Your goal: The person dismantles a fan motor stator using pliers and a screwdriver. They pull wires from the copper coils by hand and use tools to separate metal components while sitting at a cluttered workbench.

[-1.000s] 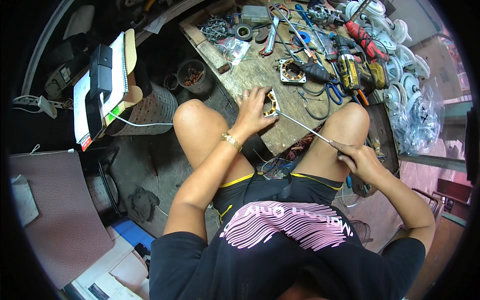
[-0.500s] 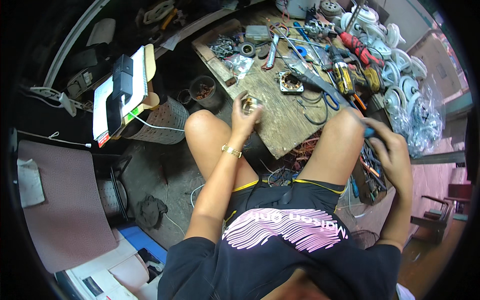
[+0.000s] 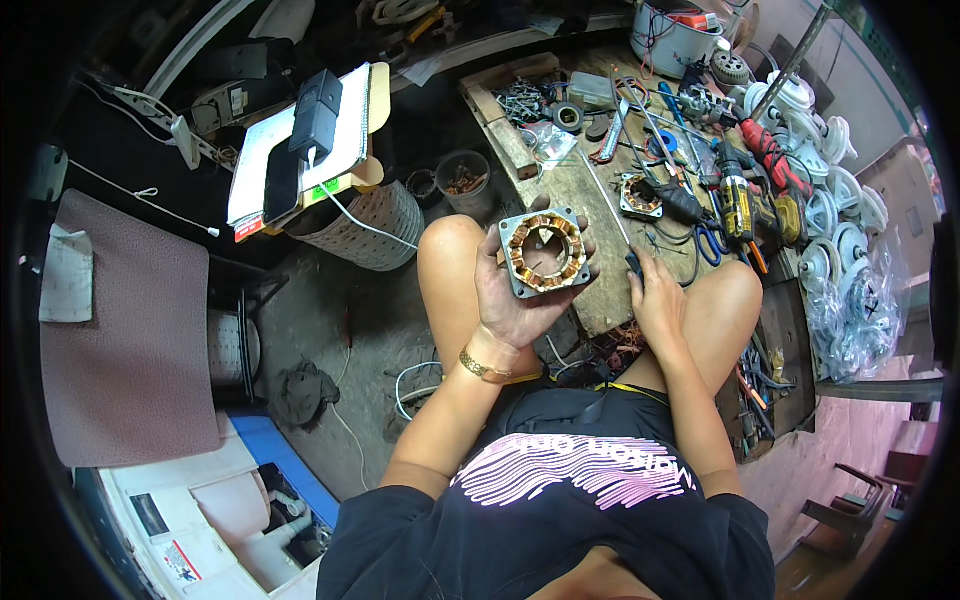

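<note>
A square motor stator (image 3: 515, 275) with a ring of copper windings lies face up in my left hand (image 3: 508, 305), whose fingers wrap round its edges above my left knee. My right hand (image 3: 660, 305), by the front edge of the wooden bench, is closed on a screwdriver (image 3: 607, 200). The long thin shaft points away and to the left over the bench, and the dark handle is mostly hidden in my fingers. Another stator (image 3: 640, 196) with copper windings sits on the bench, beyond my right hand.
Blue-handled scissors (image 3: 709, 243), a yellow-black drill (image 3: 737, 205) and a red power tool (image 3: 773, 157) lie at the bench's right. White plastic wheels (image 3: 822, 215) are piled beyond them. A small bucket (image 3: 463, 182) stands left of the bench, and a tool tray (image 3: 765, 375) right of my leg.
My right hand has moved from outside my right knee leftward to the bench edge, bringing the screwdriver. My left hand has turned the stator face up. The view has shifted.
</note>
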